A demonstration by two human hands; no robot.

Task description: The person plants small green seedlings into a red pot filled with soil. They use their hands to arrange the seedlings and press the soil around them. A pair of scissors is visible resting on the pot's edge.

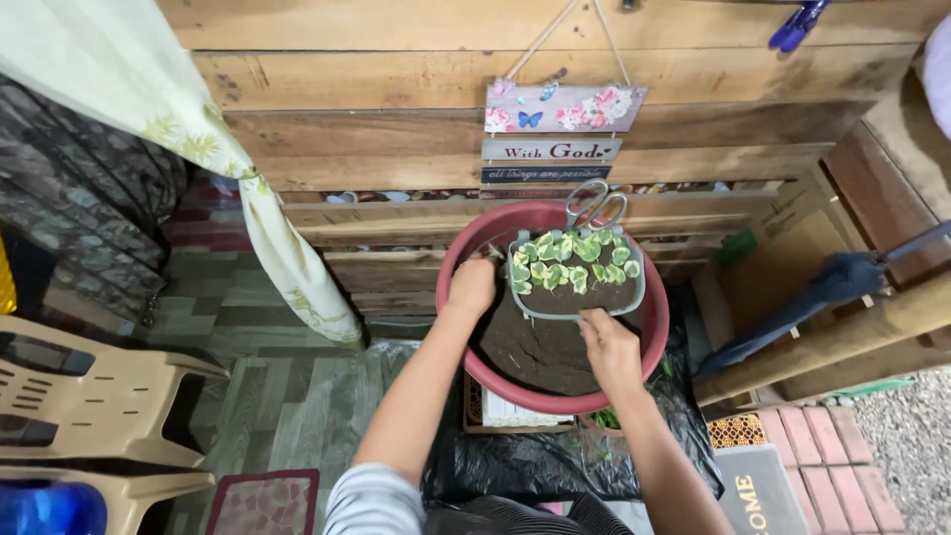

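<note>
A red round basin (654, 327) holds dark soil (540, 352). A grey rectangular tray (578, 297) of small green-and-white leafy cuttings (575, 260) rests across the basin's far side. My left hand (473, 286) is closed at the basin's left inner rim, beside the tray's left end. My right hand (607, 345) rests on the soil with fingers at the tray's near edge. Silver scissors (596, 205) lie on the basin's far rim.
A wooden plank wall (396, 89) with a hanging painted sign (560, 129) stands behind. A pale curtain (238, 168) hangs at left, beige plastic chairs (89, 396) at lower left. Black plastic sheet (555, 461) lies below the basin, a folded dark umbrella (802, 302) at right.
</note>
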